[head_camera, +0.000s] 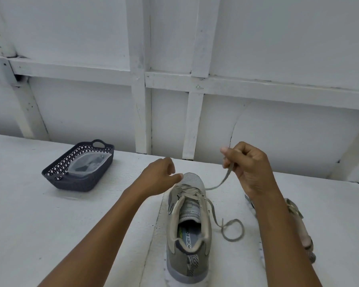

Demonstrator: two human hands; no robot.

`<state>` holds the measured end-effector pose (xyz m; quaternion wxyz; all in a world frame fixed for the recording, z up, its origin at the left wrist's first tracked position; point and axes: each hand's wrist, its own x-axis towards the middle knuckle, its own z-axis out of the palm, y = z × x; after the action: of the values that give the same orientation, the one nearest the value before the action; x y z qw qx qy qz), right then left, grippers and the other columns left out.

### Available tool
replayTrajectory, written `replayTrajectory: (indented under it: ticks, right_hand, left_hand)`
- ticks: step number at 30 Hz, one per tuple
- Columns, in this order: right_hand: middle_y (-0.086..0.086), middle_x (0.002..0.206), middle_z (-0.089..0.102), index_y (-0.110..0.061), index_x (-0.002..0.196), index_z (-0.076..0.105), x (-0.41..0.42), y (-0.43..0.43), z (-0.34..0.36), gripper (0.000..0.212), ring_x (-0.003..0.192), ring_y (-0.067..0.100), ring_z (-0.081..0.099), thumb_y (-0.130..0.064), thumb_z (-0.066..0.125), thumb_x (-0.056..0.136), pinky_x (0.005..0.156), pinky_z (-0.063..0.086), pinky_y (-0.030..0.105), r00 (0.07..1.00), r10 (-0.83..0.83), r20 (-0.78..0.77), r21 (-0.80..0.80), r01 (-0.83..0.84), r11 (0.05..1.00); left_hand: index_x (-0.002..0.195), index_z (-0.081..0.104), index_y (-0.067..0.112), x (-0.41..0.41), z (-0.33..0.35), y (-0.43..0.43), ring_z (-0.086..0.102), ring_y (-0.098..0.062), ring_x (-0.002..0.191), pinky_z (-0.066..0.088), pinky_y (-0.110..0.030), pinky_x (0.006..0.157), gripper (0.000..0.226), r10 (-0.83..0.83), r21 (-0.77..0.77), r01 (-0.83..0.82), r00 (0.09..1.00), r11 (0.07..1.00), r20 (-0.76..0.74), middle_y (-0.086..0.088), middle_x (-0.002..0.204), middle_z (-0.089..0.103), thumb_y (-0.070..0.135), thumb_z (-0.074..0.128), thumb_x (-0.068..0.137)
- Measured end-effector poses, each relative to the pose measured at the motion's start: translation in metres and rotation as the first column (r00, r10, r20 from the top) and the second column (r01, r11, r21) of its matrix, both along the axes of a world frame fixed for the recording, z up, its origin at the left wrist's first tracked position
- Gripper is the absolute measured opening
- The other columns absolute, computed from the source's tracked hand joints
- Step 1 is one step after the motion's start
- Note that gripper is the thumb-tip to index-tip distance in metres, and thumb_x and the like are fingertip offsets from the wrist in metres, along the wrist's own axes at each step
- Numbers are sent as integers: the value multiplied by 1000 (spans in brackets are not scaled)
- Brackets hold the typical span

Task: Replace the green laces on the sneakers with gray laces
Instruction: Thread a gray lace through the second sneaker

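A gray sneaker (188, 228) stands on the white table (50, 224), toe pointing away from me, threaded with a gray lace (220, 184). My right hand (249, 166) pinches one end of that lace and holds it taut above and to the right of the toe. The lace's other end lies in a loose loop (233, 229) on the table right of the shoe. My left hand (162, 177) hovers at the toe with fingers loosely curled; whether it holds anything is hidden. A second sneaker (298, 226) lies behind my right forearm, mostly covered.
A dark woven plastic basket (56, 175) sits at the table's back left and holds a clear plastic bag (87, 164) with dark contents. A white panelled wall (174, 79) runs right behind the table's far edge.
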<state>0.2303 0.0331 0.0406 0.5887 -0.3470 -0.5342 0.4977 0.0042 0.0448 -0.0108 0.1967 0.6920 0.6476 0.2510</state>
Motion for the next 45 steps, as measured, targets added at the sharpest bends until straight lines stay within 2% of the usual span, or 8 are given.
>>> replayTrajectory:
  ticks: [7, 12, 19, 22, 28, 35, 40, 45]
  right_hand:
    - [8, 58, 58, -5, 72, 56, -16, -1, -13, 22, 56, 18, 53, -6, 74, 84, 61, 48, 26, 957, 50, 286, -46, -39, 998]
    - [8, 69, 73, -12, 102, 65, -20, -4, -18, 12, 62, 11, 65, -12, 69, 91, 64, 52, 23, 846, 177, 502, -151, -116, 982]
    - [-20, 52, 58, -14, 94, 77, -29, -9, -27, 20, 52, -6, 52, -13, 58, 98, 54, 37, 6, 717, 185, 672, -195, -70, 978]
    - [-15, 47, 48, -17, 91, 78, -32, -12, -30, 25, 47, 4, 44, -22, 55, 100, 56, 34, 19, 657, 242, 714, -243, -92, 966]
    - [-18, 57, 60, -19, 81, 72, -38, -12, -34, 12, 40, -11, 48, -17, 68, 92, 37, 31, 8, 579, 169, 798, -167, -57, 984]
    - [-5, 75, 73, -27, 82, 75, -40, -9, -28, 21, 76, 7, 66, -6, 74, 78, 64, 44, 17, 564, 87, 821, -123, 26, 992]
    - [-7, 72, 68, -20, 82, 75, -47, -7, -28, 16, 47, -4, 54, -5, 73, 81, 39, 32, 5, 489, 125, 863, -141, -4, 990]
    - [6, 83, 71, -5, 91, 74, -57, -5, -39, 16, 61, 8, 54, -12, 61, 87, 48, 43, 12, 389, 99, 916, -123, 36, 992]
  left_hand:
    - [78, 68, 15, -1, 19, -23, 63, -9, 65, 50, -24, 61, 43, -279, -337, 229, 954, 913, -108, 4, 76, 71, 56, 61, 89]
    - [71, 68, 11, -3, 12, -24, 60, -12, 59, 51, -23, 53, 24, -175, -359, 226, 970, 906, 168, 0, 65, 67, 21, 61, 91]
    - [89, 71, -10, -15, -4, -24, 60, -19, 60, 53, -26, 55, 19, 11, -434, 257, 851, 864, 525, -12, 71, 63, 6, 61, 89]
    - [84, 71, -6, -17, -9, -24, 59, -19, 59, 52, -27, 54, 16, 62, -447, 265, 803, 854, 593, -11, 68, 61, 6, 62, 89]
    - [81, 71, -3, -18, -9, -24, 60, -19, 59, 52, -27, 55, 15, 70, -460, 281, 789, 842, 611, -11, 67, 62, 6, 63, 90]
    - [74, 72, 1, -19, -9, -24, 59, -20, 60, 51, -26, 54, 19, 67, -472, 293, 790, 832, 609, -11, 69, 63, 7, 63, 90]
    - [70, 73, 5, -19, -7, -24, 60, -20, 61, 50, -26, 54, 22, 57, -478, 292, 805, 829, 591, -11, 69, 63, 8, 63, 89]
    - [67, 75, 9, -19, -7, -25, 60, -20, 61, 50, -26, 55, 26, 54, -477, 294, 805, 828, 590, -11, 70, 63, 8, 63, 90]
